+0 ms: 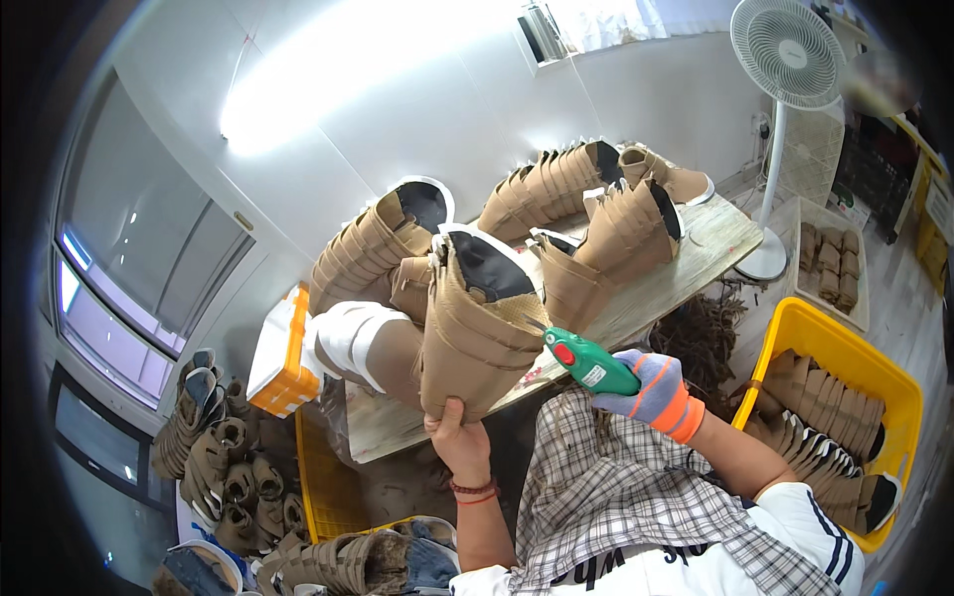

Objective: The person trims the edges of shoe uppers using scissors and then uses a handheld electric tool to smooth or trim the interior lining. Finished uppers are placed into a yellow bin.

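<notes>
Watching from a distance, I'm judging the trimming to be partway through, with one batch in hand and several others lying around it. The brown stack (472, 348) of nested shoe uppers is leaning upright at the near side of the table (730, 233), its dark-lined opening facing up. I'm seeing the bare left hand (459, 449) clamping its lower end, thumb across the front. The gloved right hand (651, 389) is wrapping around a green power cutter (596, 368), whose tip is pointing at the stack's right edge; I can't tell whether it is touching, so I'm not calling this batch finished.

Behind it, the left-hand bundle (363, 238), the rear bundle (552, 189) and the right-hand bundle (616, 243) are resting on the table, and I'm finding no sure sign of which are trimmed. Brown scraps (704, 333) are lying under the far end, which I'm taking as evidence that a good deal is done. More stacked pieces are filling the right yellow crate (906, 412), and a heap of uppers (234, 462) is sitting at lower left. I'm guessing some are waiting their turn, but nothing is separating finished from unfinished.
</notes>
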Action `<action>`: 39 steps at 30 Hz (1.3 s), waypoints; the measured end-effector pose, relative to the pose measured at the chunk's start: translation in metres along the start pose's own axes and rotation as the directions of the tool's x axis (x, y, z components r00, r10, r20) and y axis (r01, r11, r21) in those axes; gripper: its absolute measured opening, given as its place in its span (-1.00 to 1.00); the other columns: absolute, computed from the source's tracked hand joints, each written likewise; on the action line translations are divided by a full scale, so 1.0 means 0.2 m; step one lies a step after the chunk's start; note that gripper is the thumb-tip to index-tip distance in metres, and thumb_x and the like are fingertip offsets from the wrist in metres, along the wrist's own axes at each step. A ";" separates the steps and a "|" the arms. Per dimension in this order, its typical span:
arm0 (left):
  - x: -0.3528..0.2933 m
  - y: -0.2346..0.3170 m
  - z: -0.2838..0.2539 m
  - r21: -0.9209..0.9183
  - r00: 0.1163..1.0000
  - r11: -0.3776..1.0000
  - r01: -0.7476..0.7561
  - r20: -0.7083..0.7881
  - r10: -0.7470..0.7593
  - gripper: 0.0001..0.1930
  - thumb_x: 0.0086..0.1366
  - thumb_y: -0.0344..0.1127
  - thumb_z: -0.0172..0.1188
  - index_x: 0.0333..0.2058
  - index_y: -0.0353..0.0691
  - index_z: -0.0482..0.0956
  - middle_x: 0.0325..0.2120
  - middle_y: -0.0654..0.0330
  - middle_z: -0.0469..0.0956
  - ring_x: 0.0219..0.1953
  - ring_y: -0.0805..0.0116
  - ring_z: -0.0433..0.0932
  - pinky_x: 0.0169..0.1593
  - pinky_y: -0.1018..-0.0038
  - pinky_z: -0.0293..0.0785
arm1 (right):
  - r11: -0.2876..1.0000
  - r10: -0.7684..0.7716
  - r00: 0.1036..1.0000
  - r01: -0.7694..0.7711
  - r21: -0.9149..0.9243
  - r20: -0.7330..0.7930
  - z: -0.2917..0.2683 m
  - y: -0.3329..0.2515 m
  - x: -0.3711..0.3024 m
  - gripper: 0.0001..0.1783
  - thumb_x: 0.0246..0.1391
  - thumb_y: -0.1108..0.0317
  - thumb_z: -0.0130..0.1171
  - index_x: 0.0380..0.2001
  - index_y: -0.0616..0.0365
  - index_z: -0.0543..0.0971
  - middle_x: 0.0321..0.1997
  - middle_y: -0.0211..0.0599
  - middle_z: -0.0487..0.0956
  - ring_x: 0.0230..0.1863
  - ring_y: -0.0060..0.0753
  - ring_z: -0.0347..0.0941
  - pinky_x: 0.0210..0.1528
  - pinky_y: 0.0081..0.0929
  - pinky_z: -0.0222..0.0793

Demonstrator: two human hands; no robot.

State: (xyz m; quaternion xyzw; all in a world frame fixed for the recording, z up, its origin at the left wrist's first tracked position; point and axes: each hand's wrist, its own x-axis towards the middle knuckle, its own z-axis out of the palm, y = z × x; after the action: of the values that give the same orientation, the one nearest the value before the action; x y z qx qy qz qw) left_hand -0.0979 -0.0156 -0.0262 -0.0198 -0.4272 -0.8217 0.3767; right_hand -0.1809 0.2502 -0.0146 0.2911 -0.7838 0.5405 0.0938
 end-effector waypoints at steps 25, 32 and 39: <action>-0.19 -0.16 0.15 0.492 0.991 0.863 -0.111 -0.011 0.134 -0.83 0.15 -0.47 0.28 -0.30 -0.44 0.59 -0.35 0.26 0.61 -0.33 0.54 0.46 -0.16 0.58 0.37 | 0.983 0.181 0.983 -0.182 0.026 0.028 -0.07 0.04 -0.08 -0.46 -0.31 0.17 0.51 -0.24 0.23 0.59 -0.39 -0.27 0.63 -0.41 -0.57 0.52 -0.32 -0.56 0.45; -0.22 -0.16 0.11 0.729 0.973 0.645 -0.229 0.180 0.141 -0.86 0.12 -0.46 0.29 -0.34 -0.39 0.61 -0.42 0.15 0.63 -0.39 0.33 0.55 -0.23 0.48 0.43 | 0.949 0.265 0.964 -0.266 0.166 0.029 -0.06 0.02 -0.06 -0.41 -0.26 -0.04 0.47 -0.26 0.20 0.60 -0.49 -0.31 0.63 -0.49 -0.53 0.55 -0.37 -0.56 0.47; -0.20 -0.20 -0.01 0.719 0.749 0.213 -0.662 0.629 0.207 -0.85 0.09 -0.46 0.27 -0.31 -0.29 0.61 -0.29 0.06 0.59 -0.28 -0.02 0.55 -0.20 0.25 0.46 | 0.878 0.349 0.934 -0.353 0.324 0.072 -0.06 0.02 -0.02 -0.45 -0.19 -0.02 0.45 -0.28 0.22 0.59 -0.55 -0.37 0.59 -0.54 -0.68 0.48 -0.46 -0.64 0.40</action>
State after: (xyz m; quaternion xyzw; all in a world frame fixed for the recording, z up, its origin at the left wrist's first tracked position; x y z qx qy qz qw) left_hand -0.0940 0.0200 -0.0686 -0.0965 -0.8496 -0.2670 0.4445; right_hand -0.1812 0.2633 -0.0143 0.1589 -0.7219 0.6708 -0.0604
